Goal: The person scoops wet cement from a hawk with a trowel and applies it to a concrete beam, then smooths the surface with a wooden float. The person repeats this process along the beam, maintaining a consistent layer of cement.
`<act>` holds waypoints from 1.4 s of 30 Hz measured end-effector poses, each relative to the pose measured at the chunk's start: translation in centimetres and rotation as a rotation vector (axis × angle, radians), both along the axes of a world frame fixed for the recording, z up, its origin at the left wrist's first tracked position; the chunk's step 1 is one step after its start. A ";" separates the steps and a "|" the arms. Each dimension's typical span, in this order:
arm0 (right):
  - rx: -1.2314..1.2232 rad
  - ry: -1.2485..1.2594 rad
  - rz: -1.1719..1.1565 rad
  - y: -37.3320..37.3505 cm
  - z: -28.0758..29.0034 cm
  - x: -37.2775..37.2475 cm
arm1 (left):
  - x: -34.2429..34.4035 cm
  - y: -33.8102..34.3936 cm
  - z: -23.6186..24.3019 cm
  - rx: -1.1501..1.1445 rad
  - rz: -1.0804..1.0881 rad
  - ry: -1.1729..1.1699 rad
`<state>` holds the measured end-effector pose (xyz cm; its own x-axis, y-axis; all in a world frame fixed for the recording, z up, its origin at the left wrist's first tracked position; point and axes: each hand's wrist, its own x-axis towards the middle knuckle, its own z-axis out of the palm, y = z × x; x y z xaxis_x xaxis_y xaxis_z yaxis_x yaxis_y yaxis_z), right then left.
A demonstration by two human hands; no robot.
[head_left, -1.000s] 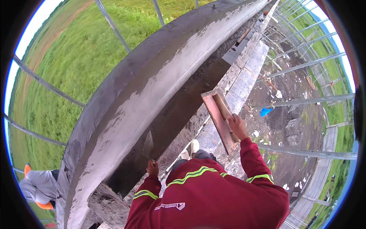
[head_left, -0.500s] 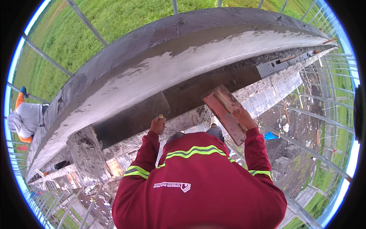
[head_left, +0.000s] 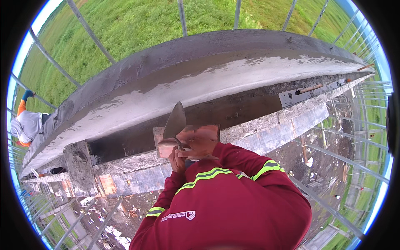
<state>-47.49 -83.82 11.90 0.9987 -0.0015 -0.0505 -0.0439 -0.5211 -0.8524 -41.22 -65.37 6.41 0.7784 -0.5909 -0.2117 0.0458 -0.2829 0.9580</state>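
Closely paired: trowel (head_left: 176, 121) and float (head_left: 193, 132)

The left hand (head_left: 178, 161) is wrapped around the trowel's handle, its blade overlapping the float. The right hand (head_left: 202, 146) is at the float; how far it closes I cannot tell. Both tools appear over the near edge of the concrete channel (head_left: 246, 112).

Along the near foot of the curved wall (head_left: 200, 85), a long, narrow concrete ledge (head_left: 258, 127), rough and grey on its side away from the wall. On the ledge, close beside the wall, a dark, wet-looking strip (head_left: 246, 111). Toward the wall's right end, just past the strip, a pale grey patch (head_left: 287, 100), with a brown stick (head_left: 311, 88) on it. Toward the wall's left end, a rough grey block (head_left: 79, 166), set across the ledge.
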 end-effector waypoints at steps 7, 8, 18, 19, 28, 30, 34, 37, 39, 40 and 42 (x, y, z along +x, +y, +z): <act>-0.081 -0.224 -0.174 3.4 -2.4 1.9 | 0.5 -1.0 -0.1 -0.017 0.188 -0.555; -0.077 -0.361 -0.238 3.4 -2.5 2.3 | 0.8 -0.6 -0.7 -0.021 0.169 -0.386; -0.269 -0.392 -0.083 4.2 -1.7 5.3 | 2.5 0.4 -4.6 -0.226 0.213 -0.214; -0.251 -0.417 -0.076 4.4 -1.7 5.6 | 2.6 0.7 -4.2 -0.146 0.214 -0.375; -0.068 -0.415 -0.057 2.6 0.3 1.6 | 6.7 2.4 -5.2 0.099 0.642 -0.589; -0.166 -0.080 -0.003 -2.4 -0.1 -1.5 | 7.9 2.8 -4.9 -0.157 0.914 -0.381; -0.296 -0.089 -0.093 -12.5 -2.5 -10.4 | 6.6 3.4 0.9 -0.052 0.886 -0.262; -0.217 0.303 -0.183 -20.1 -4.2 -18.2 | 3.5 0.2 8.3 0.156 0.795 -0.410; -0.193 0.435 -0.250 -24.7 -5.4 -22.6 | 1.8 -3.4 13.7 0.236 0.638 -0.522; -0.107 0.524 -0.306 -26.8 -6.2 -24.3 | 1.1 -5.2 16.4 0.270 0.534 -0.646; -0.039 0.509 -0.393 -30.4 -7.9 -27.0 | 0.9 -9.7 21.1 0.342 0.350 -0.846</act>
